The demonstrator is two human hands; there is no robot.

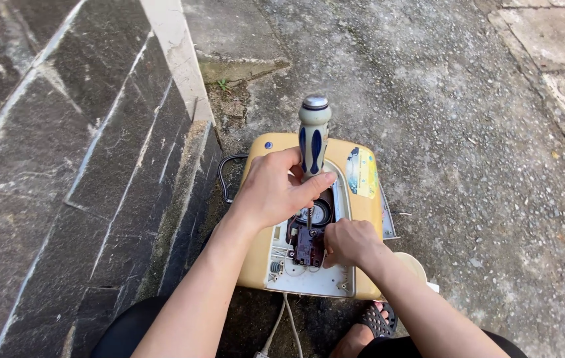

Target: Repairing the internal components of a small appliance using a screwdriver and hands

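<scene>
— Head view, nearest first: what has the right hand (350,242)?

— Closed on a dark switch block (309,246) inside the opened yellow appliance (259,252), near its front edge. White cable (281,328) trails out below.

— Left hand (274,189)?

— Wrapped round a screwdriver (313,139), blue-and-grey handle upright, shaft down into the cavity.

— Beyond?

— Appliance sits on rough concrete ground (461,132), beside a dark stone wall (63,166).

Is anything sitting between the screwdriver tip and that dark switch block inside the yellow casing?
Nothing visible does. The left hand holds the screwdriver upright, its shaft running straight down to the dark switch block. The right hand grips the block from the side, beside the shaft.
</scene>
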